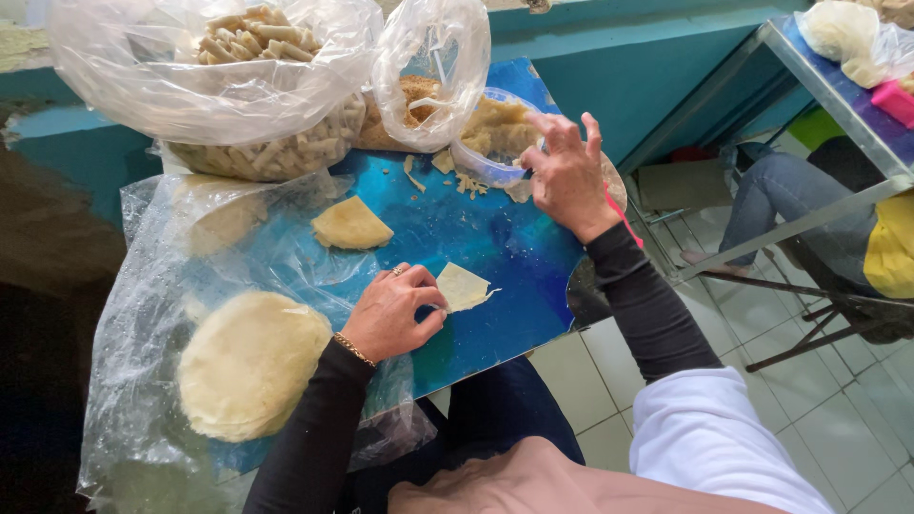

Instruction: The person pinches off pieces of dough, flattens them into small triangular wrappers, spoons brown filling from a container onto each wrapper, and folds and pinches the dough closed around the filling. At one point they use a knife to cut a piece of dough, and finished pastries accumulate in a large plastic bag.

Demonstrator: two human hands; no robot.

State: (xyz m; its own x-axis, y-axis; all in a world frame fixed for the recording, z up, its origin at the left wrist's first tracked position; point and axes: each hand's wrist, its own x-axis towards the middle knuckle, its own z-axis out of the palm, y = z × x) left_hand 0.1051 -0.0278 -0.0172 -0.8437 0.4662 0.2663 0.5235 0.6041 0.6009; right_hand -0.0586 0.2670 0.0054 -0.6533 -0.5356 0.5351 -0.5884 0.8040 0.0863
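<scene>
Left hand [388, 314] pins a small pastry wrapper [463, 286] flat on the blue counter [495, 247], grip pinched on its near edge. Right hand [568, 171], beyond the wrapper, fingers spread apart, reaches into the filling tub [490, 143]. Round wrapper stack [249, 364] lies left of it.

**Free room and obstacles on the blue tabletop**

Open blue surface [495, 257] lies between the left hand [388, 314] and right hand [568, 176], offering clear passage. The far edge is blocked by a bag of rolled pastries [238, 86] and a filling tub [490, 138]. A stack of round wrappers [249, 364] under plastic crowds the left; one folded wrapper [350, 226] sits mid-table, apparently loose.
</scene>
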